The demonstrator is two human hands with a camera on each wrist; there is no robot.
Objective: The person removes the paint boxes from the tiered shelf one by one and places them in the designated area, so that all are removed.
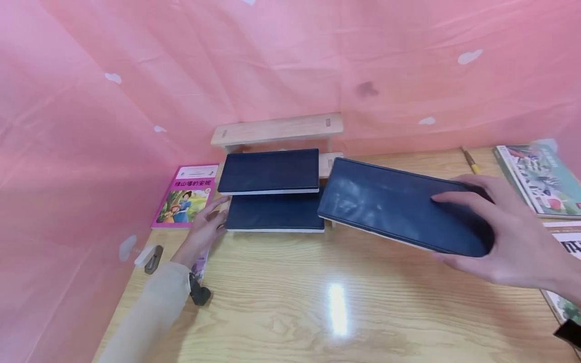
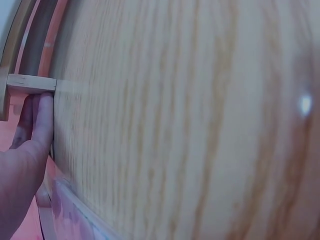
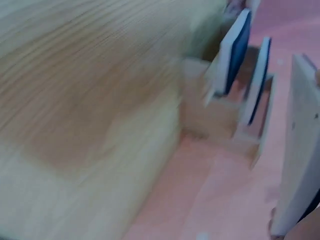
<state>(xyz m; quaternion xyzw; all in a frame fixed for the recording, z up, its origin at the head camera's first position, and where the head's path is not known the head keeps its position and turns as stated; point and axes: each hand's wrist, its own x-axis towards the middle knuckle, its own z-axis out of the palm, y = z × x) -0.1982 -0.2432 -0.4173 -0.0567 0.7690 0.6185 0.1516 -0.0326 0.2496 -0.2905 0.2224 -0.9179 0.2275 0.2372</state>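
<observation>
My right hand [image 1: 517,232] holds a flat dark blue slab with white edges [image 1: 386,201] by its right end, tilted above the table. The slab looks like a hard-covered notebook or shallow box; which one I cannot tell. Two similar dark blue pieces, an upper one [image 1: 270,171] and a lower one [image 1: 274,212], lie on the tiers of a small pale wooden rack [image 1: 279,130]. Beside the rack's left side is my left hand [image 1: 201,237]. In the left wrist view its fairly straight fingers [image 2: 44,120] touch the end of a wooden board [image 2: 32,83].
A pink-framed picture book [image 1: 186,199] lies left of the rack, with a small grey and white object [image 1: 152,258] nearer me. At the right are a brush [image 1: 470,160] and books [image 1: 542,176]. Pink heart-patterned cloth [image 1: 290,65] hangs behind the wood-grain table [image 1: 281,302].
</observation>
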